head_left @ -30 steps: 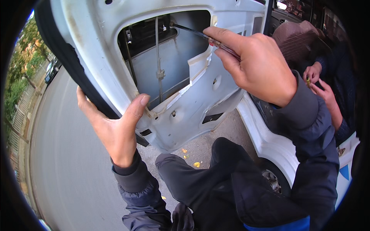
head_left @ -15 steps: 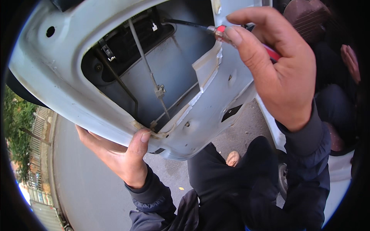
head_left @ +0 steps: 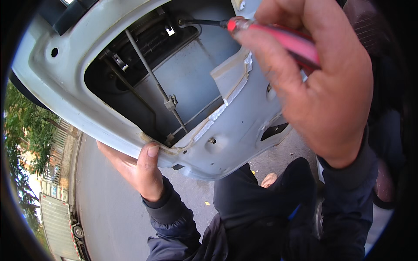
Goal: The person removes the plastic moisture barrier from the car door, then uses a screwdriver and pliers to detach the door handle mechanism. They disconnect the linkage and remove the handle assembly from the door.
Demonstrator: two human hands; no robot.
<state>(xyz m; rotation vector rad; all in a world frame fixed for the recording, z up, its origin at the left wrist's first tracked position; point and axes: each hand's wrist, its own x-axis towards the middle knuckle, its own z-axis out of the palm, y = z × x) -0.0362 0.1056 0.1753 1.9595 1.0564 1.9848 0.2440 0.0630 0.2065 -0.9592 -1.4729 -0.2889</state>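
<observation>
A pale car door or tailgate panel (head_left: pixel 209 158) spans the upper middle, with a large opening in its inner face. My left hand (head_left: pixel 141 174) clasps its lower left edge, thumb on the inner side and fingers underneath. In my right hand (head_left: pixel 337 91) is a screwdriver (head_left: pixel 285 41) with a red handle. Its dark shaft reaches left through the opening, and the tip meets a small screw (head_left: pixel 180 21) by a black plastic part (head_left: pixel 150 48). A thin metal rod (head_left: pixel 150 69) with a clamp runs down across the opening. Whether the tip is seated cannot be seen.
Torn white sealant (head_left: pixel 217 112) and a bent flap (head_left: pixel 230 71) line the opening's right edge. Grey pavement (head_left: pixel 113 217) lies below, with my legs over it. A truck (head_left: pixel 56 219), a fence and trees (head_left: pixel 24 126) are at far left. Another person's dark clothing shows at right.
My right hand has come left and closer to the view, with the screwdriver handle swung leftward. My left hand keeps its hold on the panel edge. The view has shifted slightly.
</observation>
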